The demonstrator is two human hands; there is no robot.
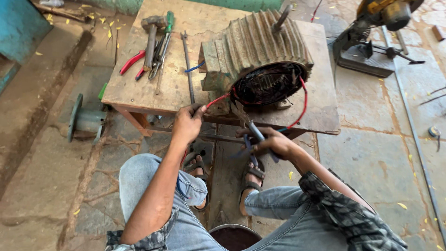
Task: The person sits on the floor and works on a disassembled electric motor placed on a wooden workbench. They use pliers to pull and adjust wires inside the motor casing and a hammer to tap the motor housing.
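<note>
Red wire (217, 99) (pinched) in left hand (187, 123)

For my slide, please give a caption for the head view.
Left hand pinches a red wire from a ribbed grey motor housing; right hand holds blue-handled pliers.

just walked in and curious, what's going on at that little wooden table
A seated person is working on an opened electric motor stator that lies on its side on a low wooden table. The left hand pinches a red wire coming out of the dark windings. The right hand holds blue-handled pliers up at the motor's open end. A hammer, red-handled pliers and a threaded rod lie on the table beside the motor.
</note>
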